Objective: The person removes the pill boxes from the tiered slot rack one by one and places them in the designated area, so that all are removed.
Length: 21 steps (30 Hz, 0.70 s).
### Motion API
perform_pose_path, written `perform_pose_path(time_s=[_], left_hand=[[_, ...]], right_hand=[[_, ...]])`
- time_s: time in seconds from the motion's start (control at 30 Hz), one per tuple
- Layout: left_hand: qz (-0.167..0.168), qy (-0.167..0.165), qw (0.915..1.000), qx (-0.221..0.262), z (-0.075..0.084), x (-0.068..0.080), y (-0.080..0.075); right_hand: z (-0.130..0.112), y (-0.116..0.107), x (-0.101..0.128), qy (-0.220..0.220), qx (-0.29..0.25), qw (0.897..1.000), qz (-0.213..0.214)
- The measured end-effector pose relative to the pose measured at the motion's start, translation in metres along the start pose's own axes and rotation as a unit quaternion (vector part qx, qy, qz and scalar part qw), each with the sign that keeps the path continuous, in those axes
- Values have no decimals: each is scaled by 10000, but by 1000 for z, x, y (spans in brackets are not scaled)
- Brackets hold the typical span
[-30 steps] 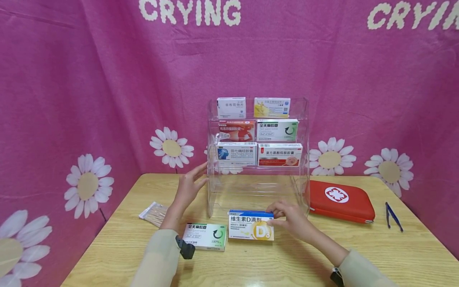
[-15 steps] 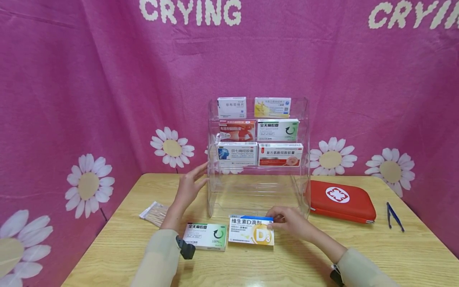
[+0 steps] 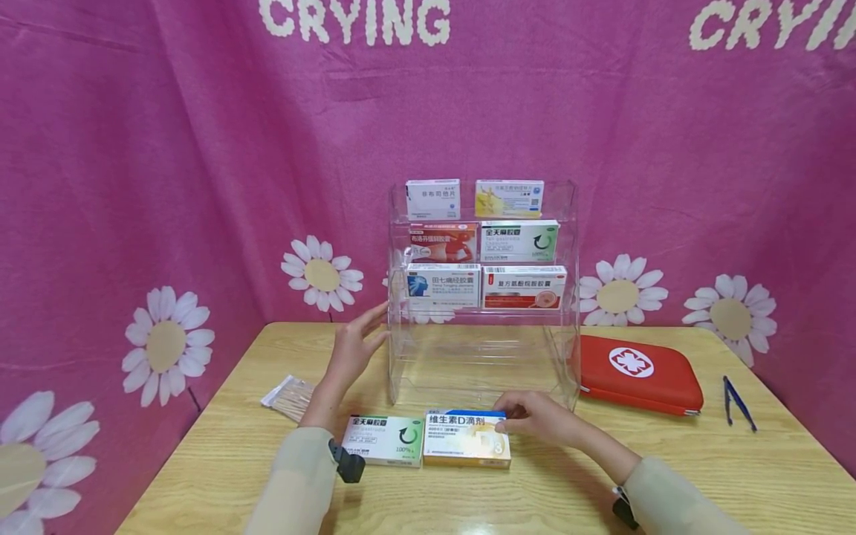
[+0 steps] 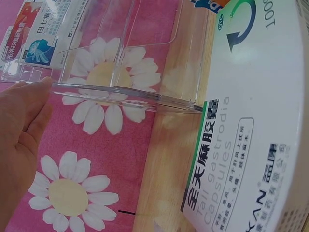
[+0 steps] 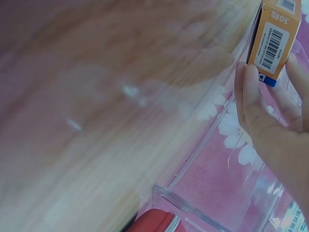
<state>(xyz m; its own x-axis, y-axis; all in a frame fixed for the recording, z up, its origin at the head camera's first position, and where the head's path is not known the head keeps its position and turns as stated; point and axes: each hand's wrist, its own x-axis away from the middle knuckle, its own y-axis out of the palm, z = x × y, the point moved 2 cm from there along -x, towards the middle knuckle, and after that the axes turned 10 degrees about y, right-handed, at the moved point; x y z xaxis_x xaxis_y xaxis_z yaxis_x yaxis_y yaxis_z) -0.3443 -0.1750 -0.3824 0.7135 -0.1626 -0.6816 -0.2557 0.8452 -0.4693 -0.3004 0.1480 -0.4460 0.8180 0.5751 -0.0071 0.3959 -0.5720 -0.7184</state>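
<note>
My right hand (image 3: 540, 417) pinches the upper right corner of a vitamin D drops box (image 3: 464, 440), white and yellow with a blue strip. In the right wrist view, its orange end (image 5: 273, 46) sits between thumb and fingers. The box leans back at the table; whether it lies fully flat I cannot tell. Just left of it lies a white-and-green capsule box (image 3: 383, 440). My left hand (image 3: 351, 353) rests with extended fingers against the left side of a clear tiered display rack (image 3: 481, 357); the left wrist view shows its fingertips at the rack's edge.
Several medicine boxes, such as a red-and-white one (image 3: 524, 290), stand in the rack's upper three tiers. Right of the rack lies a red first-aid case (image 3: 638, 375), then blue tweezers (image 3: 738, 403). A pack of cotton swabs (image 3: 289, 397) is beside my left forearm.
The vitamin D box has come down toward the table and tipped back, with my right hand lowering along with it. My left hand stays at the rack's side.
</note>
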Motion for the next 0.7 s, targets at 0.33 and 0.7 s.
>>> perform_pose_path(time_s=[0.33, 0.7], left_hand=[[-21, -12, 10000, 46, 0, 0, 0], [-42, -50, 10000, 7, 0, 0, 0]], right_hand=[[-1, 2, -3, 34, 70, 9999, -110], [-1, -1, -2, 79, 274, 9995, 125]])
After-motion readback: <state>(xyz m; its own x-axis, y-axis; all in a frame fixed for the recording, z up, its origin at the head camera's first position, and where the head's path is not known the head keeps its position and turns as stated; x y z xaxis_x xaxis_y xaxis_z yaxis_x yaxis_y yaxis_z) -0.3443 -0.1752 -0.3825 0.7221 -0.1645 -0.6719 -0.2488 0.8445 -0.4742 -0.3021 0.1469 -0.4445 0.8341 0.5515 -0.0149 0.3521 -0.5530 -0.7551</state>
